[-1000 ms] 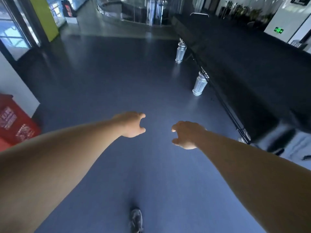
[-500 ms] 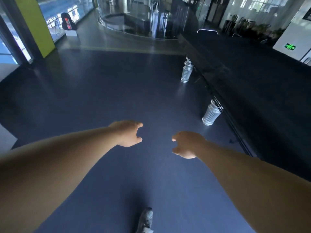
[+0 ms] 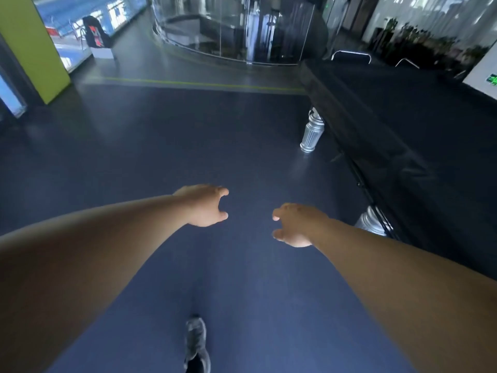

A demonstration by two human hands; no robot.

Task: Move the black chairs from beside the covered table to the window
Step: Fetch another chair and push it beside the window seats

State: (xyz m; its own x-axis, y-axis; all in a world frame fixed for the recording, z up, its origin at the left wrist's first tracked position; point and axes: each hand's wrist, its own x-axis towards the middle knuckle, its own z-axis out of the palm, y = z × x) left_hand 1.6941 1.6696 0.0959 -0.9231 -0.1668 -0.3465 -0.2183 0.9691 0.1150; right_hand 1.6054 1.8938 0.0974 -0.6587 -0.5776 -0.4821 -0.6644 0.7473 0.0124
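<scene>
Left hand (image 3: 204, 207) and right hand (image 3: 293, 224) outstretched over blue floor (image 3: 161, 146), fingers (image 3: 221, 192) loosely curled, empty, beside covered table (image 3: 416, 125).

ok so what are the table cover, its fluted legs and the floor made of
Table cover: probably black cloth or vinyl, matte, folds along its hanging edge.
Table leg: silvery, metal or metallic paint, bright glints on the flutes.
Floor: smooth dark-blue sheet, perhaps vinyl, soft reflections.

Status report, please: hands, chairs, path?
Left hand and right hand open, holding nothing. No chair in grasp; covered table on the right. Silver table leg stands beside the path.
</scene>
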